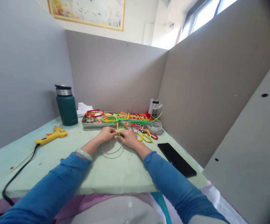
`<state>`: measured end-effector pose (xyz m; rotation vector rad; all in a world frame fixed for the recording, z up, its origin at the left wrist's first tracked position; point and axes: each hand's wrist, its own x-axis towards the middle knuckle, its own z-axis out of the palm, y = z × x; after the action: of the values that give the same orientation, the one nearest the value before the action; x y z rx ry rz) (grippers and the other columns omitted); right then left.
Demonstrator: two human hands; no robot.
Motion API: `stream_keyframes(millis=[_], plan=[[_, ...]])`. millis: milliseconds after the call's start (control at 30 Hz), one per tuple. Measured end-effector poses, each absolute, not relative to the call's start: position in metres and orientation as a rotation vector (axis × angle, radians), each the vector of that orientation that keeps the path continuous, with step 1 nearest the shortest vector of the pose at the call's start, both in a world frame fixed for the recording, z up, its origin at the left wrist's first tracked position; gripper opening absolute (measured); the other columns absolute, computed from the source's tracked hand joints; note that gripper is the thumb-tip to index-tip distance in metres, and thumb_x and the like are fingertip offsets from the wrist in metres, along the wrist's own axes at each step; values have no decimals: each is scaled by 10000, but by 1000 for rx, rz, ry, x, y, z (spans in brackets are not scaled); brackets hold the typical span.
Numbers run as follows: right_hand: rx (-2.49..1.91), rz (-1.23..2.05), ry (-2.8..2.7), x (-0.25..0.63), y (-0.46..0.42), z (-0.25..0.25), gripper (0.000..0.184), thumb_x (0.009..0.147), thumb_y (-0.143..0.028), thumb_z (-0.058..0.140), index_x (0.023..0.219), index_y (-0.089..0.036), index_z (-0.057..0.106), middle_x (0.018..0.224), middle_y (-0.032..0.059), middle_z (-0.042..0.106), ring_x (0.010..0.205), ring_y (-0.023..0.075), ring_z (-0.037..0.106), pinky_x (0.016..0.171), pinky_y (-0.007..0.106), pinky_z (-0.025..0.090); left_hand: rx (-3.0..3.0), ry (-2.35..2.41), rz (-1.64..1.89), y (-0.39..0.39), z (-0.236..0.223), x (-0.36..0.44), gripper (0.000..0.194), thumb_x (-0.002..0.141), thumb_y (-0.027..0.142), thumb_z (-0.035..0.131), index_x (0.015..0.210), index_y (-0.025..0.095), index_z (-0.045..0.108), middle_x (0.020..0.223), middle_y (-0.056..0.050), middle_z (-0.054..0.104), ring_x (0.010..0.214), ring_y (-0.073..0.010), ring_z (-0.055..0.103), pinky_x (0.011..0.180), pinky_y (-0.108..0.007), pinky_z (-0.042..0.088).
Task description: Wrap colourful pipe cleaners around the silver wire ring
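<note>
My left hand [108, 134] and my right hand [128, 138] meet over the middle of the table, fingertips pinched close together. Between them is a thin grey wire hoop [112, 153], its lower curve hanging toward me. A fuzzy yellow pipe cleaner [117, 125] rises from the fingertips, where it meets the hoop. The exact contact between pipe cleaner, wire and each finger is hidden. Just beyond my hands lies a pile of coloured pipe cleaners [137, 120], beside a metal tray [99, 125] of small craft pieces.
A yellow glue gun [53, 136] with a black cord lies on the left, near a thin stick [21, 162]. Behind it stands a green bottle [67, 110]. A black phone [177, 159] lies at right. Coiled grey wire [157, 128] sits behind. Grey partitions [116, 71] enclose the table.
</note>
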<state>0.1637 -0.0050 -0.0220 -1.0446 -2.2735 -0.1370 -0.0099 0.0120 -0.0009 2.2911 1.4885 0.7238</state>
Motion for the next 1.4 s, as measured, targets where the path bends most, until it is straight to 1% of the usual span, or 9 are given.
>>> stream_keyframes(millis=[133,233,367,600,1000,1133,1400], plan=[[-997,-158,-2303,164,-6,-22,115,796,-252,523,807,-181,613,756,18,620,677,119,500,568,208,278,2289,1512,727,12,-1,-10,330,705,411,484,629,135,648,525,-12,574,482,-106,428,474,-221,273],[-1004,-198,-2293,164,-7,-22,123,804,-221,496,814,-179,611,774,27,620,690,125,504,578,213,284,2308,1515,728,13,-1,-10,336,705,410,485,626,134,658,520,-15,576,486,-108,430,480,-222,276],[-1014,-247,-2268,163,-8,-21,155,829,-236,467,828,-178,611,809,41,620,715,129,512,598,220,292,2310,1494,708,12,-1,-10,336,710,395,471,660,134,679,544,-23,600,492,-112,434,479,-221,272],[-1074,-282,-2243,163,-9,-21,183,850,-278,448,840,-190,608,823,42,618,714,131,520,599,226,292,2336,1476,689,9,1,-9,323,713,368,461,652,136,678,549,-23,605,481,-108,434,487,-216,278],[-1093,-259,-2226,163,-7,-22,166,826,-269,478,832,-183,619,806,37,624,716,129,519,594,221,294,2383,1454,638,8,3,-8,314,730,339,434,621,137,648,528,-11,554,501,-107,417,502,-218,268],[-1071,-223,-2240,163,-7,-21,187,828,-305,493,827,-181,632,785,33,624,691,121,507,578,218,281,2347,1498,671,9,3,-7,317,724,355,446,637,134,656,541,-13,554,501,-105,410,506,-222,268],[-1049,-89,-2252,163,-7,-18,363,855,-453,428,771,-178,650,707,14,599,619,94,466,548,210,249,2292,1486,746,17,-3,-10,316,702,349,447,646,128,666,571,-27,583,523,-116,434,508,-226,275]])
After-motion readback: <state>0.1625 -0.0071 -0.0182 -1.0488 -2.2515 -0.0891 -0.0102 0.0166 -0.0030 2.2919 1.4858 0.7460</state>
